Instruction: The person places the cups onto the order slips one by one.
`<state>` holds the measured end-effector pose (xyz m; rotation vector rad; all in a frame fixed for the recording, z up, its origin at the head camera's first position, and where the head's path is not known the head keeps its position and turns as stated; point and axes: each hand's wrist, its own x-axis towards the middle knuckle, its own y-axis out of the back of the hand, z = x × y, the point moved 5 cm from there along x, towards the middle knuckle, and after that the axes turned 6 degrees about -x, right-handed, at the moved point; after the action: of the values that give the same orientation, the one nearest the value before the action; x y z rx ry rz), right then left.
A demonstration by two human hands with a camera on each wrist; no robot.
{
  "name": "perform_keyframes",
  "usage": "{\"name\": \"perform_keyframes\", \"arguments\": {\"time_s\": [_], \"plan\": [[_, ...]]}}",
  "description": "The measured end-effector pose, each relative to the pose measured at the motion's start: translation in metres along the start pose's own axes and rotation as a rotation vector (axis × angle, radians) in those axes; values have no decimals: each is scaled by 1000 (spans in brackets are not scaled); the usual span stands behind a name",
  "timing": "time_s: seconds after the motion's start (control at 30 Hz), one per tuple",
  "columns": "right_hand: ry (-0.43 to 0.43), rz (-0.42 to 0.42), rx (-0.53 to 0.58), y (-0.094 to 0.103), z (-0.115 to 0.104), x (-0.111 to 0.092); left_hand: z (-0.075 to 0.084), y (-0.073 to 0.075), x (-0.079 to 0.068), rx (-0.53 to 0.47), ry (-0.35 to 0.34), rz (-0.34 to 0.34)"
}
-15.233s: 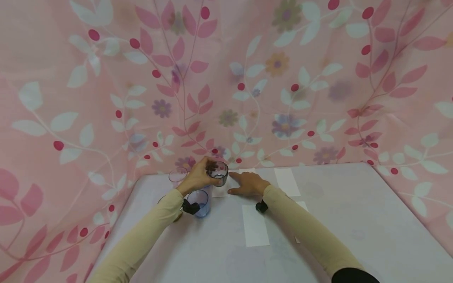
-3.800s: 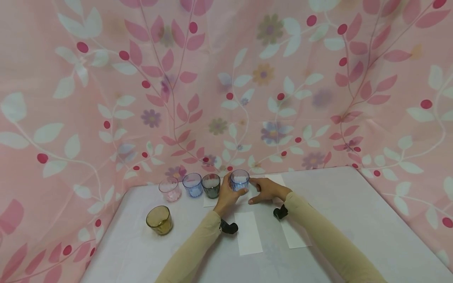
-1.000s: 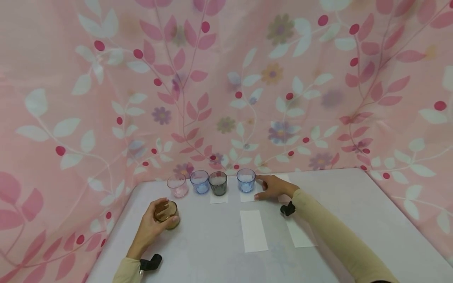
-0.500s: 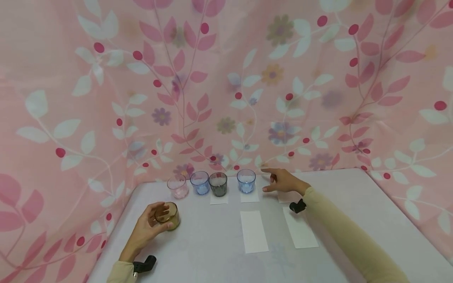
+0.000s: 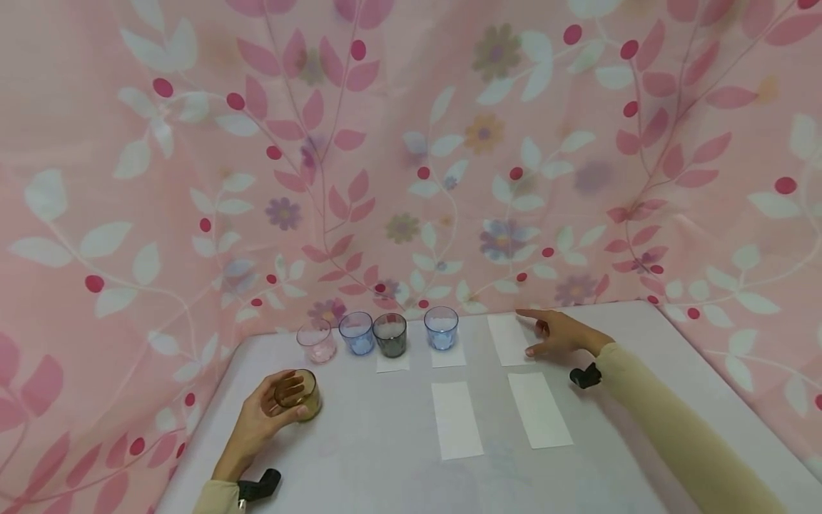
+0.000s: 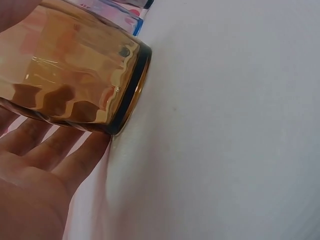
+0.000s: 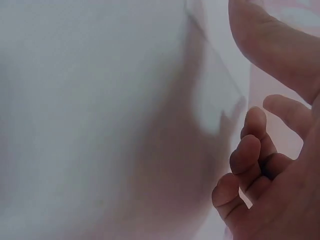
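My left hand is round an amber glass standing upright at the left of the table. The thumb lies on its near side, the fingers on the other. In the left wrist view the ribbed amber glass has its base on the cloth, with fingertips against its wall. My right hand hovers at the right beside a back paper strip. It holds nothing: index finger stretched out, other fingers loosely bent. A blue glass stands on another paper strip, left of that hand.
Along the back edge stand a pink glass, a second blue glass and a grey glass, close together. The grey one is on paper. Two white strips, a left one and a right one, lie nearer. A floral curtain hangs behind.
My left hand earlier held the grey glass, then a blue one, both now standing at the back; it has since moved to the amber glass. My right hand has drawn away rightward from the blue glass.
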<state>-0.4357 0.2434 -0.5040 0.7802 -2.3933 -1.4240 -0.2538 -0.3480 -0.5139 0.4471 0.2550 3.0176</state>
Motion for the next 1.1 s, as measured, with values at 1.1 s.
{"name": "perform_keyframes", "arguments": {"time_s": [1.1], "plan": [[-20,-48,-79,-13,8,-8,-12,-4,-1,-193,-46,-69]]}}
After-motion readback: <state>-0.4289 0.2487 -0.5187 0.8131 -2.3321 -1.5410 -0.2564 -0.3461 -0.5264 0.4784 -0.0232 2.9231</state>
